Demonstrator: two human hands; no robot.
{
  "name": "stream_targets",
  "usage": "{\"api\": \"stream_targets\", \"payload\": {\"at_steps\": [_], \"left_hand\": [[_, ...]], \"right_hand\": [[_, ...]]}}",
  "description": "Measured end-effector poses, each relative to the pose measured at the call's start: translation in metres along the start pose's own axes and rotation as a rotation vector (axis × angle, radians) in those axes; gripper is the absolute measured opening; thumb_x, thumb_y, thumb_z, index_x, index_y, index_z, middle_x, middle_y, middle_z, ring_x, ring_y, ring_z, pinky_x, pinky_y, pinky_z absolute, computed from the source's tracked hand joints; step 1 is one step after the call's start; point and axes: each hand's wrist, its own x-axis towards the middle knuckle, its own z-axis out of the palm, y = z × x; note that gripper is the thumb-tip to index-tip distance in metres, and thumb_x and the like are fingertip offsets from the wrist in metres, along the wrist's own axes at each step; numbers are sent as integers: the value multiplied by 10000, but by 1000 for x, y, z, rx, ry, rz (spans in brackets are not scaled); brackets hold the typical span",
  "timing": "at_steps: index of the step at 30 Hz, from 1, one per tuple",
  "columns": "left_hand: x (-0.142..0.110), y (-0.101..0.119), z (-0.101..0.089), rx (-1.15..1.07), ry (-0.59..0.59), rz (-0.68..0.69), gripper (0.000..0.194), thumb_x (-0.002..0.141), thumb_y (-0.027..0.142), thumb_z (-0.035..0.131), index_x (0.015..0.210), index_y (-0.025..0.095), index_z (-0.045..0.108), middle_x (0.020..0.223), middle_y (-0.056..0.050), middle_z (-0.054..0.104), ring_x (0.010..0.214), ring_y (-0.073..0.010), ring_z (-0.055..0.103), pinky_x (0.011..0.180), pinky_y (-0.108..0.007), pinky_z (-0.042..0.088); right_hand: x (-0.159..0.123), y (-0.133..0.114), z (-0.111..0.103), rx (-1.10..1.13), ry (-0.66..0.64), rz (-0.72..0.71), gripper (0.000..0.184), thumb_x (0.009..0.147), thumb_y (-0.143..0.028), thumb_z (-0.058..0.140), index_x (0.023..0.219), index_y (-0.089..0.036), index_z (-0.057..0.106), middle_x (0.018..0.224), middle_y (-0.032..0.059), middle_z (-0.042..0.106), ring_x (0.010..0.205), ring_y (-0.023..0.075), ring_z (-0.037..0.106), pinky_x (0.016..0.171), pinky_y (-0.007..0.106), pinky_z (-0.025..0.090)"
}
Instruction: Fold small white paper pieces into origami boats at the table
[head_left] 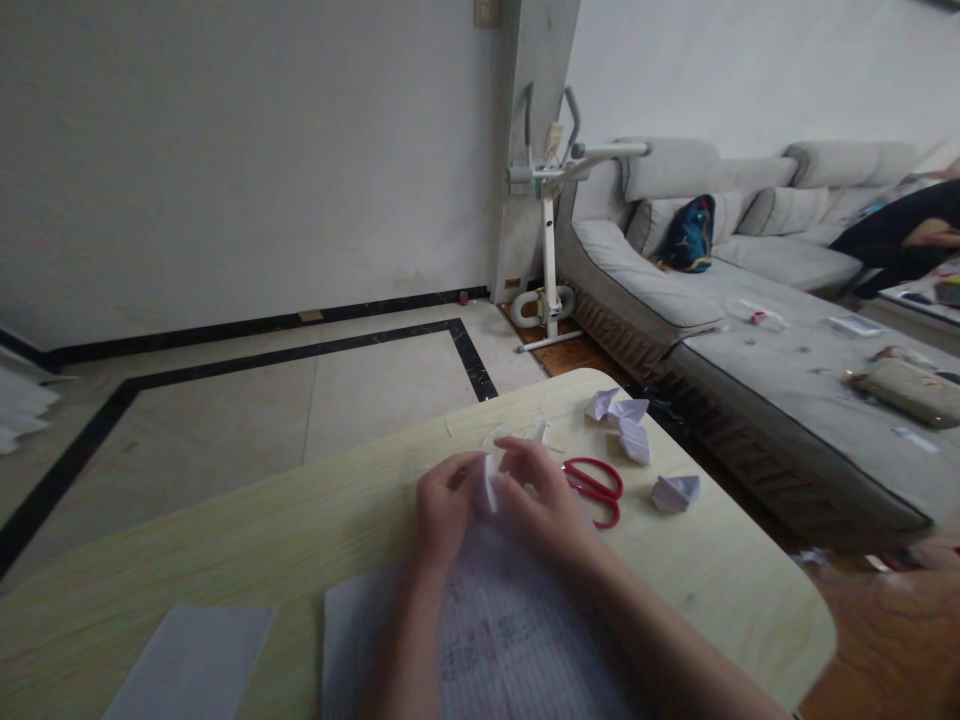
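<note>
A small folded piece of white paper (491, 484) is held upright between my two hands, above the far end of a lined, written-on sheet (502, 640). My left hand (448, 500) pinches its left side, fingers closed. From the right, my right hand (541, 490) grips the same paper between thumb and fingers. Just right of my right hand lie red-handled scissors (600, 490), their blades hidden behind the hand. Several folded paper shapes (632, 440) rest near the table's far right corner, with one more folded paper piece (676, 493) closer in.
A blank white sheet (195, 660) lies at the left on the pale wooden table (300, 540). Thin white scraps (546, 432) are scattered beyond my hands. Past the table's right edge stand a grey sofa (787, 400) and a white exercise machine (550, 250). A person (911, 230) is at the far right.
</note>
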Motion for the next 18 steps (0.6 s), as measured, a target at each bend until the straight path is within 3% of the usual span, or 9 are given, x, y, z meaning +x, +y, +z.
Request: {"api": "stream_targets", "payload": {"at_steps": [3,6,10,13,18], "left_hand": [[1,-1,-1,-22,-28,18,208,732,269,610,854,153,732,851,-52,740,808,-211,667,704,-265,494],[1,-2,-2,-48,-36,34,213,748,243,593,884,151,728,894,-58,736,866,-215,661,739,-263,489],[-1,-2,-3,-134,-104,29,339,826,393,545,927,116,713,896,-88,724,823,-211,656,695,-265,490],[-1,-1,-2,-180,-165,-3,388,769,442,626,962,114,701,893,-87,720,803,-205,652,679,-258,491],[0,0,-1,-128,-91,-33,295,763,403,642,860,135,718,839,-57,715,793,-188,641,683,-248,498]], "right_hand": [[1,3,2,38,-29,41,382,805,-276,613,1177,-237,530,884,11,556,692,128,534,602,238,441],[2,5,3,32,-24,51,316,797,-271,626,1103,-224,563,868,11,554,684,127,525,603,241,439],[4,8,2,19,10,72,198,796,-248,623,987,-204,599,838,17,581,693,139,536,624,256,447],[5,11,2,21,30,81,160,800,-273,630,936,-196,598,802,16,590,683,142,537,616,258,443],[5,10,1,3,30,59,142,805,-305,638,892,-199,602,744,0,576,641,130,514,567,238,411]]}}
